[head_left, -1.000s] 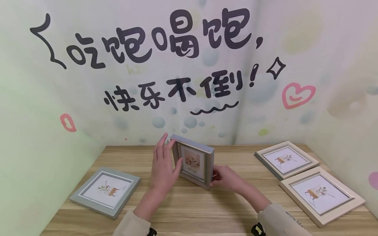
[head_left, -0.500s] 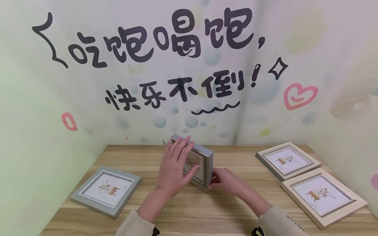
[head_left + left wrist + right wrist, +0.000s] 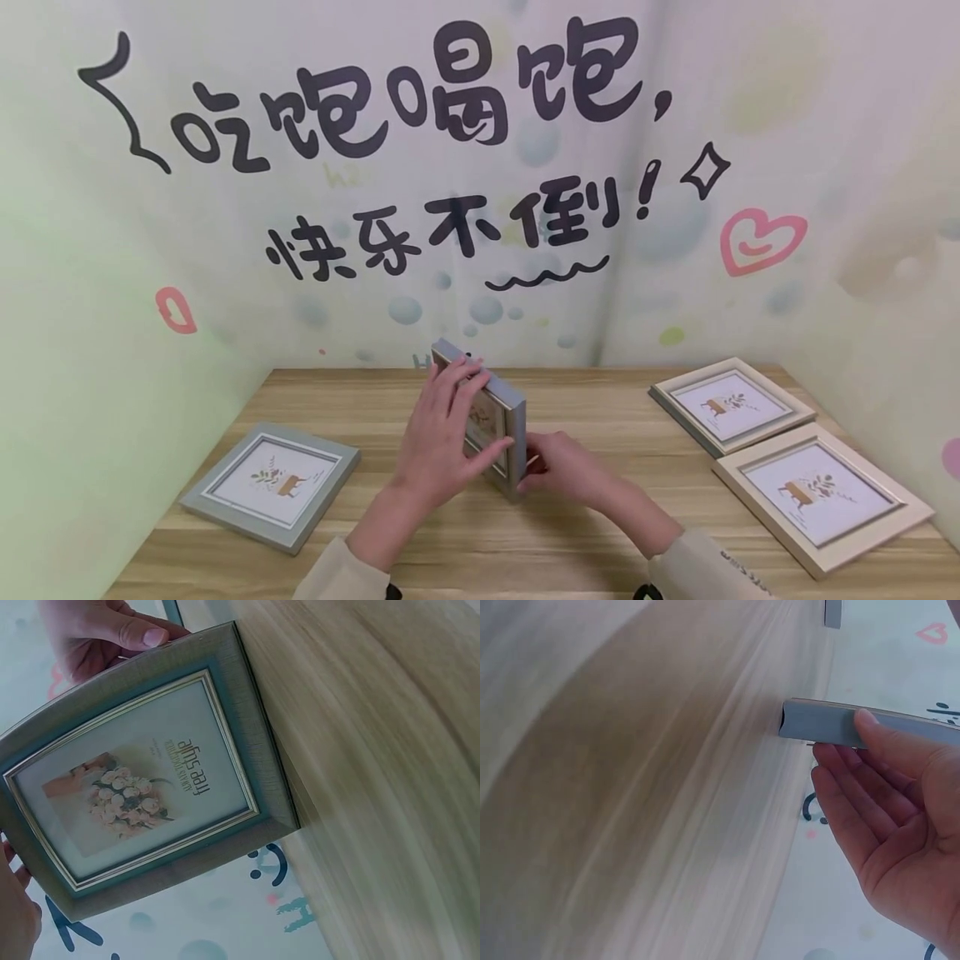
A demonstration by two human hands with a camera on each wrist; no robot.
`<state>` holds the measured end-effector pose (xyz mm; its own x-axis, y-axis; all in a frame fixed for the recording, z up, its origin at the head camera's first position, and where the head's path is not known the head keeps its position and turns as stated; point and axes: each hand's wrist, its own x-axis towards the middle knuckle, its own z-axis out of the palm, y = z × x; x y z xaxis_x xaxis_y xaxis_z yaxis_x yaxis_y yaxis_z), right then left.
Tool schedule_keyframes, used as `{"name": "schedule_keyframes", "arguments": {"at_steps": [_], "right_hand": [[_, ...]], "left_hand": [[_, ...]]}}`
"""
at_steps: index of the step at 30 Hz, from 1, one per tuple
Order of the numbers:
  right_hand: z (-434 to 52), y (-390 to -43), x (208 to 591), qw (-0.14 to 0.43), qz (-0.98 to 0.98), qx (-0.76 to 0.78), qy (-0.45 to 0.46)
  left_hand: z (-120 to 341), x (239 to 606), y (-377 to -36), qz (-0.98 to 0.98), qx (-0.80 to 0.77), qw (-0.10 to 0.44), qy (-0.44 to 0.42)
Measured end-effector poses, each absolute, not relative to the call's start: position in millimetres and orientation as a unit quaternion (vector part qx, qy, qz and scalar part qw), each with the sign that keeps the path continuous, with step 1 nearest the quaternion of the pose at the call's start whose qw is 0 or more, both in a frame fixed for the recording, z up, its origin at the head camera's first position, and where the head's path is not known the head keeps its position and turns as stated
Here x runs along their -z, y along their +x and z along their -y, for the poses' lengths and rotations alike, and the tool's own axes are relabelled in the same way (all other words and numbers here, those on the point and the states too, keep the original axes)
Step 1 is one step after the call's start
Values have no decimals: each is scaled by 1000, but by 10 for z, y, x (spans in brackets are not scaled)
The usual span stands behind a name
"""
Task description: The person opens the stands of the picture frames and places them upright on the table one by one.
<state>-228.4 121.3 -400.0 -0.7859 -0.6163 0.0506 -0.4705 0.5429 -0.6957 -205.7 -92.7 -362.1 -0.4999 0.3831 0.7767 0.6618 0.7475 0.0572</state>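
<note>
A grey-blue picture frame [image 3: 489,418] stands upright on its edge at the middle of the table. In the left wrist view its front shows a bouquet print [image 3: 127,802] with lettering inside a gilt inner border. My right hand [image 3: 564,471] pinches the frame's right side low down. Thumb [image 3: 889,739] on the grey side face, its fingers lie behind. My left hand [image 3: 438,442] touches the top edge with extended fingers, the thumb in front of the picture. In the left wrist view only a few left fingers [image 3: 19,919] appear beside the frame.
A grey-blue frame [image 3: 330,492] lies flat at the left. Two cream frames lie at the right: a back one [image 3: 678,392] and a front one [image 3: 825,550], touching or nearly so. A printed backdrop [image 3: 337,325] with black lettering rises behind the wood-grain table [image 3: 480,550].
The left hand has moved right, from the frame's left edge to its top edge. The upright frame has turned, its right side coming left and nearer with the right hand.
</note>
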Motion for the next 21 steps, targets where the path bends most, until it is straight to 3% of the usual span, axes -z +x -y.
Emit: {"name": "schedule_keyframes", "arguments": {"at_steps": [11,21], "right_hand": [[-1135,-2187,3929,138,-855,372,-334],[-1074,-2308,3703,84,-830,465,-297]], "left_hand": [[983,3701,-2058,847,205,388,-300],[1106,3712,-2126,816,262,392,-333]]}}
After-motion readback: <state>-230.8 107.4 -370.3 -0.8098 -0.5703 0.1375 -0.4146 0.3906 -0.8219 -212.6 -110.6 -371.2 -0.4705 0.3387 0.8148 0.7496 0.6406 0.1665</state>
